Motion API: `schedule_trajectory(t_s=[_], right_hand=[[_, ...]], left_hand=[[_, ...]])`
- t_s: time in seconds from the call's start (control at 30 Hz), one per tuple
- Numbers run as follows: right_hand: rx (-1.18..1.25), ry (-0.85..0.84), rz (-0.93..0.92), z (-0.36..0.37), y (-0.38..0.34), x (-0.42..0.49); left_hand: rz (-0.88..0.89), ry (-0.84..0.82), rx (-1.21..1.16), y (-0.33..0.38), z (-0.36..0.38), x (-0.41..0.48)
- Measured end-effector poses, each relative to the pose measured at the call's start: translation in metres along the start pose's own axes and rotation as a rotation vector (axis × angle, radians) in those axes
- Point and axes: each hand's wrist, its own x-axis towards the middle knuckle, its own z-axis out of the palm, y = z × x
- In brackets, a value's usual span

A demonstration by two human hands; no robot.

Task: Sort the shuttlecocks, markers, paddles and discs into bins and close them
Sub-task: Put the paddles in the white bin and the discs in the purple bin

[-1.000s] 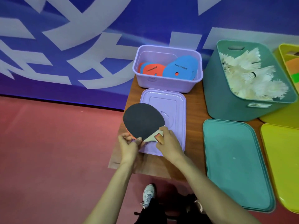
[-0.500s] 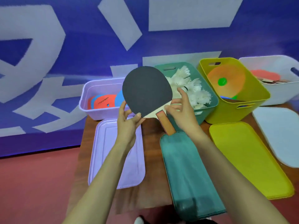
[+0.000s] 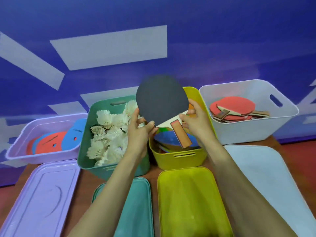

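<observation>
1. I hold the paddle (image 3: pixel 162 101) up in the air with both hands, black face toward me, above the gap between the green bin (image 3: pixel 106 171) and the yellow bin (image 3: pixel 179 159).
2. My left hand (image 3: pixel 140 132) pinches the lower left edge of the blade between thumb and fingers. My right hand (image 3: pixel 196 122) grips the blade's shoulder just above the handle (image 3: pixel 181 134), fingers curled behind it. I judge two hands keep the flat blade from swinging while I aim it.
3. The handle hangs down and to the right over the yellow bin, but that bin holds coloured discs (image 3: pixel 171 139), so it is not the place for this.
4. The white bin (image 3: pixel 239 132), just right of the yellow one, already has red paddles (image 3: pixel 234 110) stacked flat in it, so I reckon mine belongs there (a short carry to the right, over the yellow rim).
5. The shuttlecocks (image 3: pixel 109 134) fill the green bin, and flat red and blue pieces (image 3: pixel 56 142) lie in the purple bin (image 3: pixel 42 155) at far left.
6. Each lid lies on the table (image 3: pixel 85 177) in front of its own bin: purple lid (image 3: pixel 39 194), green lid (image 3: pixel 135 202), yellow lid (image 3: pixel 189 199), white lid (image 3: pixel 266 177). All four bins stand open, so closing is yet to come.
</observation>
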Motion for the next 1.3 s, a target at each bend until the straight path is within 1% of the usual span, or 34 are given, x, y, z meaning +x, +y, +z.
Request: schedule_trajectory(t_s=[0.07, 0.13, 0.2, 0.27, 0.33, 0.37, 0.43, 0.5, 0.57, 0.63, 0.7, 0.83, 0.87, 0.97, 1.03, 1.13, 1.17, 1.23, 1.3], right_hand=[[-0.003, 0.002, 0.02, -0.036, 0.0, 0.017], [-0.078, 0.004, 0.01, -0.068, -0.001, 0.031], [-0.151, -0.079, 0.02, -0.1, -0.001, 0.043], [-0.316, -0.2, 0.065, -0.128, -0.001, 0.053], [-0.568, -0.291, 0.133, -0.148, 0.001, 0.059], [-0.658, -0.286, 0.127, -0.155, 0.002, 0.063], [-0.759, -0.187, 0.07, -0.17, 0.007, 0.074], [-0.803, -0.11, 0.039, -0.188, 0.011, 0.085], [-0.828, -0.064, 0.042, -0.21, 0.017, 0.101], [-0.821, -0.03, 0.063, -0.235, 0.024, 0.121], [-0.834, -0.04, 0.077, -0.259, 0.032, 0.138], [-0.888, -0.142, 0.128, -0.298, 0.056, 0.158], [-0.868, -0.171, 0.144, -0.304, 0.061, 0.161], [-0.834, -0.223, 0.158, -0.31, 0.077, 0.17], [-0.938, -0.188, 0.126, -0.306, 0.088, 0.177], [-1.082, -0.052, 0.088, -0.298, 0.096, 0.184], [-1.126, -0.033, 0.08, -0.296, 0.097, 0.186], [-1.226, -0.059, 0.093, -0.292, 0.096, 0.189], [-1.275, -0.105, 0.121, -0.289, 0.094, 0.187]], left_hand=[[-0.02, 0.026, -0.013, -0.008, 0.043, 0.0], [-0.06, 0.057, -0.043, -0.015, 0.081, 0.004], [-0.124, 0.08, -0.067, -0.022, 0.113, 0.009], [-0.163, 0.081, -0.073, -0.028, 0.142, 0.014], [-0.191, 0.079, -0.087, -0.033, 0.167, 0.019], [-0.207, 0.074, -0.09, -0.036, 0.179, 0.022], [-0.253, 0.035, -0.081, -0.04, 0.202, 0.028], [-0.285, -0.023, -0.056, -0.045, 0.224, 0.035], [-0.273, -0.067, -0.017, -0.05, 0.246, 0.045], [-0.179, -0.124, 0.126, -0.057, 0.266, 0.056], [-0.105, -0.21, 0.355, -0.068, 0.282, 0.064], [-0.161, -0.328, 0.843, -0.104, 0.294, 0.074], [-0.149, -0.348, 0.949, -0.114, 0.295, 0.077], [-0.033, -0.423, 1.188, -0.128, 0.297, 0.084], [0.005, -0.478, 1.266, -0.132, 0.3, 0.089], [0.054, -0.506, 1.303, -0.135, 0.302, 0.097], [0.071, -0.518, 1.32, -0.136, 0.302, 0.1], [0.083, -0.539, 1.343, -0.137, 0.301, 0.104], [0.088, -0.544, 1.35, -0.137, 0.299, 0.104]])
